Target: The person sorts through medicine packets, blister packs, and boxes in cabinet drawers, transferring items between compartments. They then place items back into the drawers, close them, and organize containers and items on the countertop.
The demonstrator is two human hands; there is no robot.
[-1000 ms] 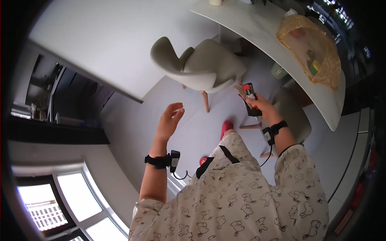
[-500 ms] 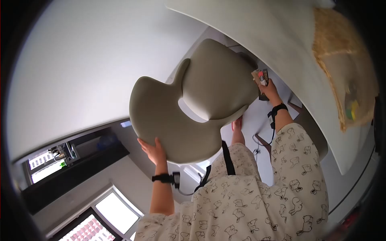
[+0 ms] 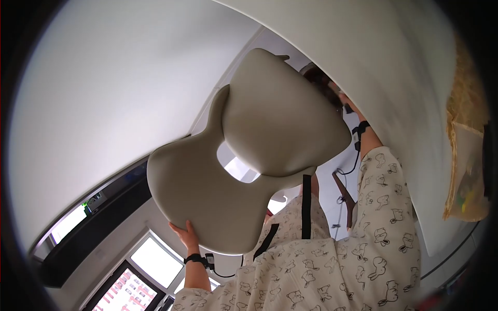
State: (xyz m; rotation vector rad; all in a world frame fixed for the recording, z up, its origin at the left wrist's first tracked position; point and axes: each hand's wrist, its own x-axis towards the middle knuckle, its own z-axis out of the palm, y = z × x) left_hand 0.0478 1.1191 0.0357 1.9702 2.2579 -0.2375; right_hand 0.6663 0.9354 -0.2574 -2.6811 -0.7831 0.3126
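Note:
A taupe chair [image 3: 207,181] with a curved backrest and a rounded seat stands tilted across the middle of the view. My left hand [image 3: 185,237] grips the outer edge of its backrest, thumb on the near face. My right hand [image 3: 351,105] reaches below the edge of the pale table [image 3: 384,67], beyond the chair seat. Table edge and blur hide most of its fingers, so what it holds cannot be made out. A dark, blurred shape [image 3: 324,85] lies close to that hand, under the table.
A translucent bag with a gold border [image 3: 469,171] lies on the table at right. A brown chair leg [image 3: 345,199] shows on the floor below. Left are a white wall [image 3: 104,93], a dark ledge [image 3: 98,233] and a window [image 3: 155,262].
The chair has shifted left and nearer to me, my left hand moving with it. My right hand, earlier holding a small box-like item, has gone partly under the table edge.

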